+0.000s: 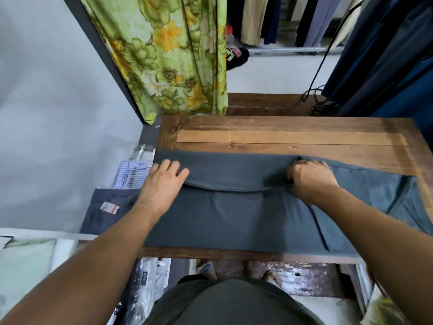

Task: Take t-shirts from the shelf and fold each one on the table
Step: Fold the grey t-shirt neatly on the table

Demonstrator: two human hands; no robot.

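Note:
A dark grey t-shirt (234,214) lies spread across the near half of the wooden table (281,137). Its far edge is folded over toward me into a long flap. My left hand (164,181) lies flat on the left end of that flap, fingers straight and pressing the cloth. My right hand (311,179) has curled fingers and grips the folded fabric at the right part of the flap. The shirt's right portion, with a sleeve, lies past my right hand near the table's right edge.
A green floral curtain (173,55) hangs behind the table's far left. Dark garments (386,55) hang at the far right, with a black cable (323,104) on the table's back. Packaged clothes (110,207) lie left of the table.

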